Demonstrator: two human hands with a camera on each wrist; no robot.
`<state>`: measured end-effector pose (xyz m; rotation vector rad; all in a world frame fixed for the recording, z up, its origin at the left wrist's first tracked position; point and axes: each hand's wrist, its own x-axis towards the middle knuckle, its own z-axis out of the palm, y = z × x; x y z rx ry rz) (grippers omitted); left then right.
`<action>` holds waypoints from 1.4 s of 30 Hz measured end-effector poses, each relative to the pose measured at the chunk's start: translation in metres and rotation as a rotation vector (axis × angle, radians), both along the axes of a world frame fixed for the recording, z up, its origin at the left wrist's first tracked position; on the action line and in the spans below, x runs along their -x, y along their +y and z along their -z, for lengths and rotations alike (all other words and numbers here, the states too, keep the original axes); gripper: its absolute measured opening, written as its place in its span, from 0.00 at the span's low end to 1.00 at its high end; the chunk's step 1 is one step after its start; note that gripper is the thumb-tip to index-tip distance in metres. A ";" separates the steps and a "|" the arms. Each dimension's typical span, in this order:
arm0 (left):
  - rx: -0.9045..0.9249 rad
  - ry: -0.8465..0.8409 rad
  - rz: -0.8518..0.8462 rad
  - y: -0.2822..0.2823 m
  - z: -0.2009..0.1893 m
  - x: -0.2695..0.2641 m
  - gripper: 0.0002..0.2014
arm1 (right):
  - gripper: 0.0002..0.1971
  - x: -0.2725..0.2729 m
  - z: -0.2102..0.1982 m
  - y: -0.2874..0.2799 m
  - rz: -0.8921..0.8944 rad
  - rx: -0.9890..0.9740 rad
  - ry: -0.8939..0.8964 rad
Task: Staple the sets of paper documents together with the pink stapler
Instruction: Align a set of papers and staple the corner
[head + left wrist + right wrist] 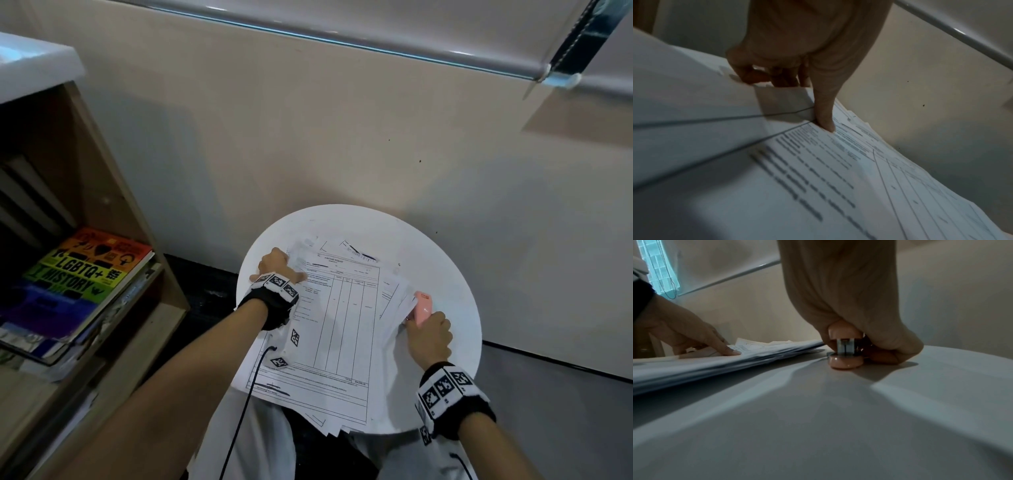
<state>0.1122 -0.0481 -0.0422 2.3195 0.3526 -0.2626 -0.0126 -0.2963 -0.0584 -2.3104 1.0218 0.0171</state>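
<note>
Right hand: the right hand (429, 337), nearest on the right side of the round white table (455, 274), is curled round the pink stapler (422, 306), fingers wrapped over its top and sides.
Stapler, place: it rests on the table just beside the right edge of the paper stack (342, 322), nose toward the sheets; whether any corner sits inside its mouth I cannot tell.
Stapler, handling: small, rigid and light by the look of it; its glossy shell could slip, so a full wrap from above, as here, seems the right hold, pressing down over the front end.
Papers, handling: thin, floppy sheets, loosely fanned and overhanging the near table edge; likely to slide on each other, so they need pinning flat near the corner being stapled.
Left hand: the left hand (275, 265), farther back at the stack's top left, presses the sheets down with a straight thumb (825, 120), the other fingers curled at the paper's edge.
Right wrist view only: the stapler's metal end (845, 346) and base (844, 361) on the table, and the stack's layered thickness.
Left wrist view only: the thumb tip's contact on the printed form.
Head view only: the whole layout, plus a shelf (113, 205) with books (82, 277) at far left.
</note>
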 end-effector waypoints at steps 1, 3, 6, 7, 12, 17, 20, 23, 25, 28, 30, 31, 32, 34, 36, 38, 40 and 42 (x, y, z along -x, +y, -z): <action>-0.011 0.001 0.014 -0.001 -0.001 0.001 0.20 | 0.24 0.001 -0.001 0.000 0.005 -0.012 -0.006; -0.029 -0.040 0.033 -0.005 -0.003 0.006 0.14 | 0.25 0.001 -0.002 -0.002 0.013 -0.063 -0.031; 0.004 -0.255 0.060 -0.010 -0.009 0.026 0.10 | 0.21 0.005 -0.004 -0.013 0.082 -0.225 -0.131; 0.080 -0.345 0.100 -0.008 -0.012 0.033 0.13 | 0.18 0.008 -0.006 -0.018 0.123 -0.305 -0.179; 0.715 -0.391 0.214 0.011 -0.041 0.075 0.19 | 0.17 0.028 -0.036 -0.035 0.325 -0.515 -0.501; 0.502 -0.209 0.096 0.010 -0.029 0.110 0.29 | 0.11 0.047 -0.084 -0.025 0.225 -0.345 -0.806; 0.394 -0.231 0.162 0.010 -0.005 0.124 0.38 | 0.14 0.046 -0.099 -0.010 0.050 -0.376 -0.746; 0.008 -0.232 0.257 0.011 0.003 0.129 0.32 | 0.14 0.044 -0.099 0.020 -0.163 -0.482 -0.513; -0.296 -0.247 0.302 0.015 0.001 0.130 0.26 | 0.17 0.040 -0.091 0.042 -0.295 -0.517 -0.344; -0.381 -0.322 0.464 0.017 0.003 0.128 0.21 | 0.20 0.033 -0.076 0.073 -0.465 -0.437 -0.138; -0.369 -0.282 0.586 0.019 0.007 0.125 0.22 | 0.22 0.030 -0.065 0.090 -0.555 -0.380 -0.056; -0.363 -0.270 0.615 0.019 0.008 0.124 0.22 | 0.22 0.029 -0.061 0.097 -0.583 -0.366 -0.037; -0.359 -0.277 0.624 0.020 0.009 0.123 0.22 | 0.22 0.029 -0.057 0.102 -0.593 -0.356 -0.027; -0.351 -0.290 0.619 0.020 0.011 0.122 0.23 | 0.21 0.027 -0.046 0.107 -0.599 -0.293 -0.024; -0.399 -0.305 0.637 0.019 0.013 0.124 0.23 | 0.20 0.024 -0.040 0.113 -0.623 -0.166 -0.011; -0.464 -0.339 0.678 0.017 0.014 0.124 0.23 | 0.19 0.020 -0.038 0.120 -0.604 -0.072 -0.009; -0.485 -0.343 0.714 0.015 0.014 0.122 0.23 | 0.21 0.014 -0.037 0.127 -0.545 -0.046 -0.020; -0.461 -0.318 0.717 0.013 0.014 0.119 0.23 | 0.21 0.010 -0.037 0.132 -0.513 -0.008 -0.001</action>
